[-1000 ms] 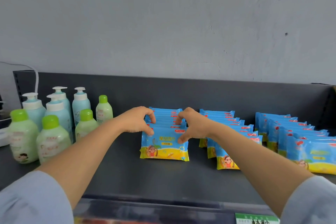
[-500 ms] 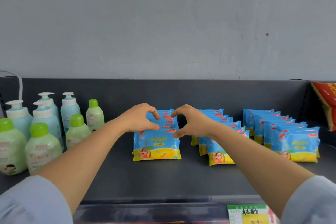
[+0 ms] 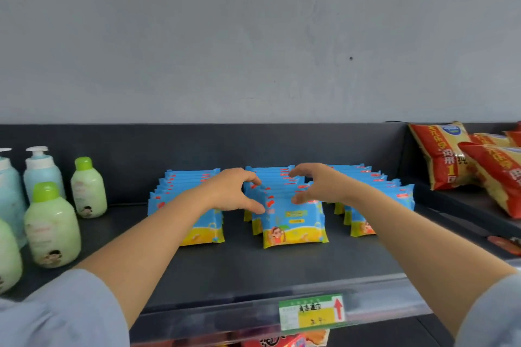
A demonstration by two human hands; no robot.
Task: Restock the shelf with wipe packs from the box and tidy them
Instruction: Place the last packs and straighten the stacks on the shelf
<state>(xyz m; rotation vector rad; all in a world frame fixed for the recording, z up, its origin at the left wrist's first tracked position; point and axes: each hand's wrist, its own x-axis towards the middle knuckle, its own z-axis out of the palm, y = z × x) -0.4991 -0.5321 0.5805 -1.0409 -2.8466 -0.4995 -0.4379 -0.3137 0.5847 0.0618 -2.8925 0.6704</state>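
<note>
Both hands, left hand [image 3: 236,191] and right hand [image 3: 318,183], are curling released fingers around the middle row of wipe packs [image 3: 290,217] mid-shelf [image 3: 253,267]; squeezing unevenly is risking toppling the upright packs (they look slippery) toward the front edge.

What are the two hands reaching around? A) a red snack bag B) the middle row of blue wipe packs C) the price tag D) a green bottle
B: the left hand and right hand are cupped on either side of the middle row of wipe packs on the shelf.
</note>
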